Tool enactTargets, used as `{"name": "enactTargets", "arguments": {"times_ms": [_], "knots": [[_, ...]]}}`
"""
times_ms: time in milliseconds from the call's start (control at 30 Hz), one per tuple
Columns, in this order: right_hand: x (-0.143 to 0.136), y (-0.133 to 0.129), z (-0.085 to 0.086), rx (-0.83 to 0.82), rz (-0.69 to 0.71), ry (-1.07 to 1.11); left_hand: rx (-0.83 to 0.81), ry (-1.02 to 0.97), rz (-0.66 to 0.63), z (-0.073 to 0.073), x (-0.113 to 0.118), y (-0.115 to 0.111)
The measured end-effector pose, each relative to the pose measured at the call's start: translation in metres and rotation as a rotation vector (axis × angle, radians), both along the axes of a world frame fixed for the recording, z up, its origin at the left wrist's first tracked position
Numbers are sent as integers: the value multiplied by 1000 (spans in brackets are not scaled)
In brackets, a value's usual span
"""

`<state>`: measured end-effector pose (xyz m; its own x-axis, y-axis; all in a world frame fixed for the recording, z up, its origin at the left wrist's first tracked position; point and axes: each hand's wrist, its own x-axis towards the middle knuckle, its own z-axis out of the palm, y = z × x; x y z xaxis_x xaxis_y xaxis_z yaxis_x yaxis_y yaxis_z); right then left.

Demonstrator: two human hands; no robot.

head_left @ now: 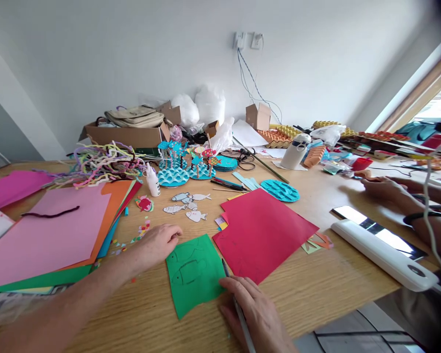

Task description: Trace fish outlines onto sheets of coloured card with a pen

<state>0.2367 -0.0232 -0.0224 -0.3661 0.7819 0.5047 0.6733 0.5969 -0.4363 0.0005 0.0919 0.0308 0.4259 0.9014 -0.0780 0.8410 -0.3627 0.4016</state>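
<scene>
A green sheet of paper (196,294) lies on the wooden table in front of me, with two fish outlines drawn on it in dark line. My left hand (161,240) rests loosely curled beside its upper left corner, with nothing visible in the fingers. At the lower right edge, my right hand (252,306) grips a grey pencil (238,309), its dark tip pointing up and away, just off the green paper. A large red sheet (266,233) lies to the right. Beyond my left hand are several cut-out paper fish (196,215) and a red fish (144,203).
Coloured sheets (55,225) and pipe cleaners (106,164) cover the left side. A white glue bottle (153,181) stands near blue wave-patterned fish models (172,176). At right, a long white device (382,252) lies near a phone-like dark panel (382,230) and another person's hands (385,189).
</scene>
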Motion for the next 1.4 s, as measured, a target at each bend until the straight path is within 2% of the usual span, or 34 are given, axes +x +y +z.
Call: {"name": "enactTargets", "arguments": {"times_ms": [300, 500, 767, 900, 1000, 1100, 1167, 1233, 1300, 1400], "knots": [[-4, 1, -4, 62, 8, 19, -82, -8, -19, 8, 8, 1], [-4, 2, 7, 89, 17, 14, -50, 5, -5, 10, 14, -3], [-4, 2, 17, 63, -8, -36, -171, -51, 0, 19, 26, -12], [-3, 0, 13, 36, -29, -13, -185, -139, 27, 19, 22, -7], [1, -3, 6, -6, -88, 84, -180, -231, 91, 20, 12, -13], [5, -4, 4, -152, -179, 254, -239, -392, 190, 23, -2, -40], [7, -2, 10, -271, -184, 359, -437, -832, 423, 23, -10, -65], [7, 2, 18, -371, -159, 421, -604, -1149, 622, 22, -13, -88], [5, 7, 25, -438, -157, 406, -710, -1349, 796, 18, -13, -105], [-2, 15, 31, -365, -249, 269, -798, -1512, 859, 11, -8, -118]]}}
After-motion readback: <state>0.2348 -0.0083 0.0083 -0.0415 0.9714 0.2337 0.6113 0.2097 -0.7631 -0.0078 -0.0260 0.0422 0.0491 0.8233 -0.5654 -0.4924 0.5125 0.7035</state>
